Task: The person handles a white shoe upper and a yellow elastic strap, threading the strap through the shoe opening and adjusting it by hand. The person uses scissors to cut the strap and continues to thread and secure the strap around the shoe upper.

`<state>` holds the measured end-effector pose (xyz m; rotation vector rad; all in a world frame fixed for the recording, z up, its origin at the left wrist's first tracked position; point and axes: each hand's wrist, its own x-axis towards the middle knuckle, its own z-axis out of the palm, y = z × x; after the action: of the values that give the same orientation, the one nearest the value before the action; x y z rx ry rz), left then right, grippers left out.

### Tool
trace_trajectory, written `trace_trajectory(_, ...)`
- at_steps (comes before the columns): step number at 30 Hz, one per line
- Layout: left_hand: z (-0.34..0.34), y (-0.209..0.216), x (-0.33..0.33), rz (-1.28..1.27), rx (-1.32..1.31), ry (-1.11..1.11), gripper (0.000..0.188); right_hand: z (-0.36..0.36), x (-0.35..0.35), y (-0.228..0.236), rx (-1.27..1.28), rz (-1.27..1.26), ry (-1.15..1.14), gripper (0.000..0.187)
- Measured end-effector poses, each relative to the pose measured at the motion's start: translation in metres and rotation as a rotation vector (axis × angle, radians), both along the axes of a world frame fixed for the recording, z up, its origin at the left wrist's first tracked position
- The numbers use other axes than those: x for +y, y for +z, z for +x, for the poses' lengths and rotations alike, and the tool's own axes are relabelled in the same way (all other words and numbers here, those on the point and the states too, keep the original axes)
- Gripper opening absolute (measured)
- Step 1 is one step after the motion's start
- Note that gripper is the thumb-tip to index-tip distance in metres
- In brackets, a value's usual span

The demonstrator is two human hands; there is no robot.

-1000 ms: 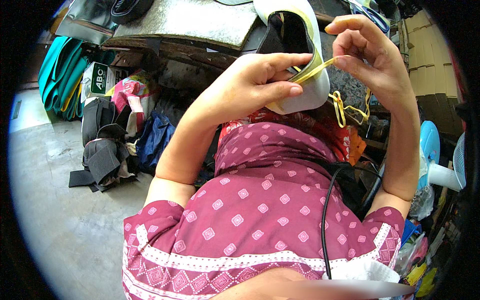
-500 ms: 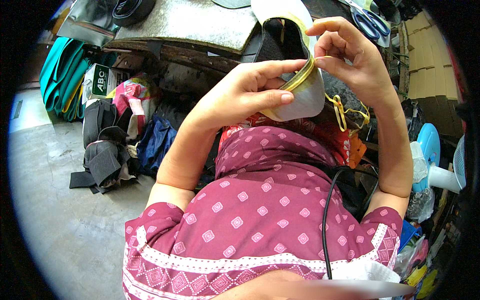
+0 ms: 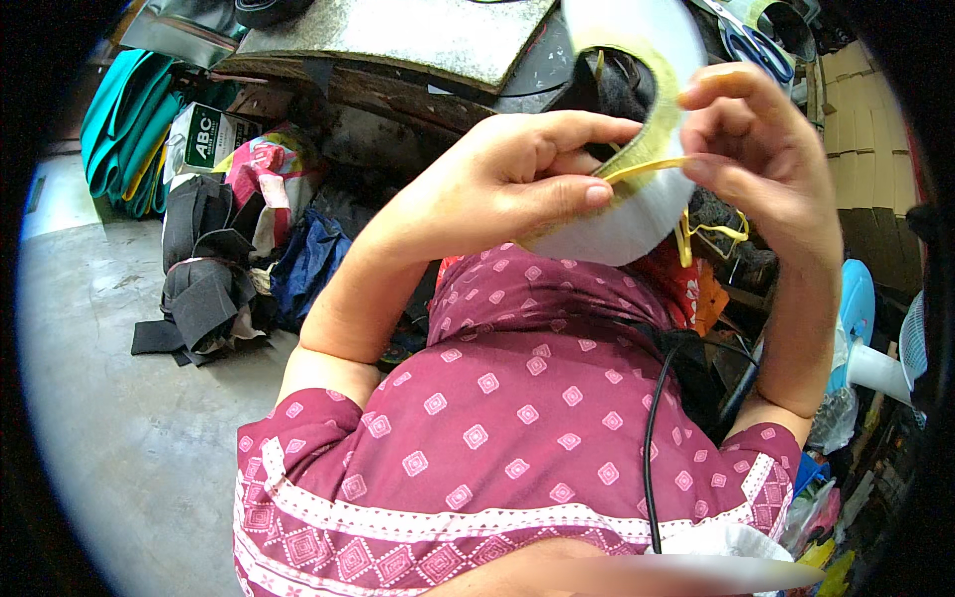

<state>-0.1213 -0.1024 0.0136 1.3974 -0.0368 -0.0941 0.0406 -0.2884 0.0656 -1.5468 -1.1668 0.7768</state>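
A curved white piece (image 3: 617,234) with a U-shaped, yellow-stained inner edge is held up over my lap; it looks like a shoe upper. My left hand (image 3: 497,184) is closed on its left side, thumb on the near face and fingers around the inner edge. A thin yellow strip (image 3: 647,167) stretches from beside my left thumb to the right. Its other end is pinched between the thumb and fingers of my right hand (image 3: 766,144). More of the strip dangles in loops below that hand. Black material shows inside the opening.
Blue-handled scissors (image 3: 756,48) lie at the back right, behind my right hand. A pale board (image 3: 398,45) covers the worktop. Folded teal sheets (image 3: 124,124), a box (image 3: 204,139) and black fabric scraps (image 3: 209,289) sit at left. A blue-and-white fan (image 3: 865,348) stands at right.
The strip, which lay along the inner edge, now stands away from it, pulled taut to the right. My right hand has moved right and down; the white piece has turned flatter toward me.
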Motion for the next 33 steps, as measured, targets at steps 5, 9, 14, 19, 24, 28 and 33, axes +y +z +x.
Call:
trace_trajectory(5, 0.004, -0.004, -0.003, 0.036, 0.037, 0.032, 0.048, 0.006, -0.004, -0.005, -0.141, 0.062, -0.033, 0.042)
trace_trajectory(9, 0.005, -0.014, -0.007, -0.060, 0.024, 0.099, 0.048, 0.013, 0.005, -0.023, -0.246, -0.015, -0.102, 0.040)
trace_trajectory(14, 0.003, -0.019, -0.010, -0.072, 0.066, 0.100, 0.048, 0.018, 0.012, -0.038, -0.199, 0.027, -0.101, 0.038)
trace_trajectory(19, 0.003, -0.020, -0.010, -0.083, 0.054, 0.113, 0.047, 0.016, 0.015, -0.046, -0.174, 0.047, -0.133, 0.038)
trace_trajectory(24, 0.002, -0.024, -0.011, -0.118, 0.030, 0.107, 0.049, 0.013, 0.015, -0.046, -0.223, 0.040, -0.118, 0.038)
trace_trajectory(28, 0.006, -0.024, -0.010, -0.138, 0.024, 0.122, 0.048, 0.009, 0.016, -0.045, -0.194, 0.051, -0.135, 0.037)
trace_trajectory(33, 0.020, -0.023, -0.004, -0.082, 0.150, 0.139, 0.047, 0.001, 0.021, -0.048, -0.212, 0.066, -0.122, 0.037)
